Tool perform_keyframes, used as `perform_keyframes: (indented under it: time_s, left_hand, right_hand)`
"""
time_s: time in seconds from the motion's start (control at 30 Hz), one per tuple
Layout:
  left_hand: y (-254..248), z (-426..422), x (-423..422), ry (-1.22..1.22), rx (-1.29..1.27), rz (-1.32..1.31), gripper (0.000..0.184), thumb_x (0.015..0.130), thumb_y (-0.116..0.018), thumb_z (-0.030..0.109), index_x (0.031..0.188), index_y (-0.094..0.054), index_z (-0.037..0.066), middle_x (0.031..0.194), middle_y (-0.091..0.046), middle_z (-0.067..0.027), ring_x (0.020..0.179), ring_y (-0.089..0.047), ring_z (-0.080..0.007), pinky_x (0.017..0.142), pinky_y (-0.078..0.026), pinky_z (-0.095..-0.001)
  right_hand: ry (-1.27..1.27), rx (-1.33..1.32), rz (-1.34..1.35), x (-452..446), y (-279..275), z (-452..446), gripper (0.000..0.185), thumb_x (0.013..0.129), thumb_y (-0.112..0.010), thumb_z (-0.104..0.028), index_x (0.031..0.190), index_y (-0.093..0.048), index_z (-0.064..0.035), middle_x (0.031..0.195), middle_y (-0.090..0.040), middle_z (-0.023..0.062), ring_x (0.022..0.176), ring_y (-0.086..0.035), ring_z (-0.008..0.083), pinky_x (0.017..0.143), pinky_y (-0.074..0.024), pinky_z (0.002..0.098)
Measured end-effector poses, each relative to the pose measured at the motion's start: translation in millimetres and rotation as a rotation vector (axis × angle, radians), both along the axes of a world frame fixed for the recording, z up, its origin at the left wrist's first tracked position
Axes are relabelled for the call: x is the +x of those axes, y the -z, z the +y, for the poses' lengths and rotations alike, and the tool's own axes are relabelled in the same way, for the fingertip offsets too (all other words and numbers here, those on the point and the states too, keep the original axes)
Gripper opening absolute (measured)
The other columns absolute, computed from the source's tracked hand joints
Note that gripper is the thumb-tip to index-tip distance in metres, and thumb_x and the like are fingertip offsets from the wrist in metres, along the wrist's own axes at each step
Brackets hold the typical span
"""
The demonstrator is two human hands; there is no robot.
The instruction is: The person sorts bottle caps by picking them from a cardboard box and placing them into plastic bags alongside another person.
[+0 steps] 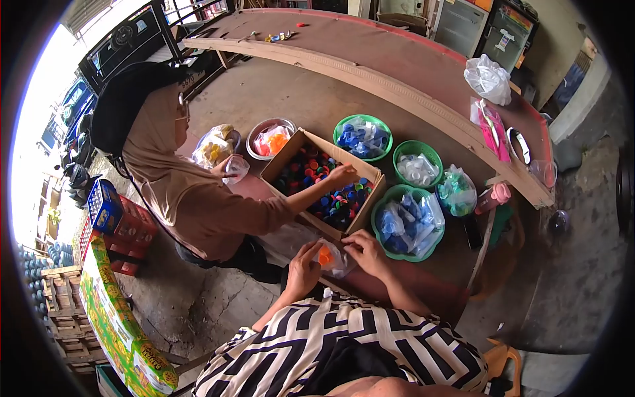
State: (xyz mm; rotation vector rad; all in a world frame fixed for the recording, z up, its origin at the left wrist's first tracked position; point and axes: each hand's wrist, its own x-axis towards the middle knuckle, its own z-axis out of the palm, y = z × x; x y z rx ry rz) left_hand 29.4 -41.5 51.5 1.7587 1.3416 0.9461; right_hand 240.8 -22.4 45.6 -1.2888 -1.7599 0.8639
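Observation:
A clear plastic bag (337,260) with orange caps (325,255) inside lies at the near edge of the work surface. My left hand (303,270) pinches the bag's left side, beside the orange caps. Across from it, my right hand (368,253) has its fingers pressed together at the bag's right side, close to the box corner; what lies between the fingertips is too small to make out. Just beyond both hands stands a cardboard box (362,219) full of mixed coloured bottle caps (314,173).
A co-worker (192,192) at the left reaches one hand into the box and holds a clear bag (236,169) in the other. Green basins (377,246) of bagged items stand right of the box. A metal bowl (252,147) is behind it; a pink bottle (493,198) lies right.

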Motion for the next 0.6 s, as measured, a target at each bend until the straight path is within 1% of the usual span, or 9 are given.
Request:
perform_keyframes:
  time_s: [0.13, 0.17, 0.2, 0.27, 0.33, 0.4, 0.43, 0.53, 0.6]
  left_hand:
    - [8, 3, -5, -0.041, -0.131, -0.054, 0.052, 0.069, -0.05, -0.009, 0.119, -0.059, 0.001, 0.122, -0.058, -0.0171, 0.093, -0.064, -0.0342, 0.077, -0.051, -0.0333]
    - [12, 4, -7, -0.041, -0.099, -0.023, 0.053, 0.069, -0.05, -0.009, 0.12, -0.059, 0.002, 0.123, -0.057, -0.0162, 0.082, -0.066, -0.0298, 0.071, -0.051, -0.0317]
    - [15, 5, -10, -0.042, -0.093, -0.022, 0.053, 0.069, -0.05, -0.009, 0.12, -0.059, 0.002, 0.123, -0.057, -0.0162, 0.082, -0.066, -0.0298, 0.071, -0.051, -0.0317]
    - [-15, -3, -11, -0.034, 0.089, -0.072, 0.053, 0.07, -0.046, -0.011, 0.12, -0.059, 0.0, 0.124, -0.056, -0.0165, 0.067, -0.067, -0.0223, 0.063, -0.054, -0.0287]
    - [-31, -4, -7, -0.051, 0.109, -0.063, 0.052, 0.07, -0.045, -0.011, 0.118, -0.06, 0.0, 0.123, -0.057, -0.0165, 0.071, -0.067, -0.0227, 0.063, -0.056, -0.0294]
    - [-14, 6, -11, -0.074, -0.115, -0.027, 0.051, 0.07, -0.044, -0.012, 0.116, -0.061, 0.0, 0.12, -0.058, -0.0169, 0.078, -0.068, -0.0246, 0.063, -0.056, -0.0299]
    - [-8, 8, -14, -0.08, 0.114, 0.074, 0.053, 0.069, -0.048, -0.011, 0.118, -0.06, 0.002, 0.119, -0.059, -0.0168, 0.08, -0.067, -0.0244, 0.065, -0.051, -0.0293]
    - [-18, 1, -12, -0.092, 0.059, -0.022, 0.052, 0.069, -0.047, -0.01, 0.119, -0.059, 0.002, 0.12, -0.059, -0.0169, 0.084, -0.066, -0.0256, 0.066, -0.051, -0.03]
    - [-7, 2, -12, -0.085, 0.082, -0.003, 0.053, 0.069, -0.047, -0.011, 0.119, -0.059, 0.001, 0.12, -0.058, -0.0167, 0.079, -0.067, -0.0252, 0.065, -0.052, -0.0308]
  right_hand:
    - [0.086, -0.051, 0.029, 25, 12, 16, 0.015, 0.085, -0.064, -0.006, 0.099, -0.066, -0.0008, 0.095, -0.06, 0.0109, 0.078, -0.063, 0.0227, 0.07, -0.0508, 0.0309]
    - [0.105, -0.044, 0.027, 29, 13, 20, 0.015, 0.085, -0.063, -0.005, 0.099, -0.065, -0.0001, 0.096, -0.061, 0.011, 0.078, -0.063, 0.0222, 0.069, -0.0504, 0.0301]
    - [0.104, -0.039, 0.028, 33, 13, 26, 0.015, 0.085, -0.063, -0.005, 0.099, -0.065, -0.0001, 0.096, -0.061, 0.011, 0.078, -0.063, 0.0222, 0.069, -0.0504, 0.0301]
    - [0.128, -0.023, 0.009, 39, 13, 34, 0.015, 0.085, -0.063, -0.004, 0.099, -0.065, 0.0002, 0.097, -0.061, 0.0111, 0.079, -0.064, 0.0222, 0.069, -0.0506, 0.0299]
    - [0.122, -0.009, -0.008, 40, 5, 43, 0.015, 0.085, -0.063, -0.003, 0.1, -0.064, 0.0003, 0.096, -0.061, 0.0113, 0.081, -0.064, 0.0227, 0.07, -0.0508, 0.0305]
    - [0.128, 0.001, -0.035, 39, 14, 55, 0.014, 0.085, -0.062, -0.003, 0.099, -0.063, 0.0003, 0.094, -0.06, 0.0112, 0.082, -0.064, 0.0234, 0.071, -0.0509, 0.0321]
    - [0.12, 0.024, -0.011, 36, 20, 64, 0.012, 0.085, -0.061, -0.003, 0.097, -0.063, -0.0003, 0.094, -0.06, 0.0118, 0.081, -0.063, 0.0264, 0.071, -0.0506, 0.0344]
    - [0.054, 0.097, -0.136, 29, 30, 84, 0.012, 0.084, -0.059, -0.002, 0.096, -0.062, -0.0007, 0.096, -0.06, 0.0123, 0.084, -0.062, 0.0294, 0.074, -0.0502, 0.0368]
    - [0.033, 0.15, -0.172, 18, 48, 98, 0.011, 0.082, -0.059, -0.003, 0.091, -0.064, -0.0026, 0.093, -0.061, 0.0124, 0.086, -0.061, 0.0309, 0.078, -0.0493, 0.0396]
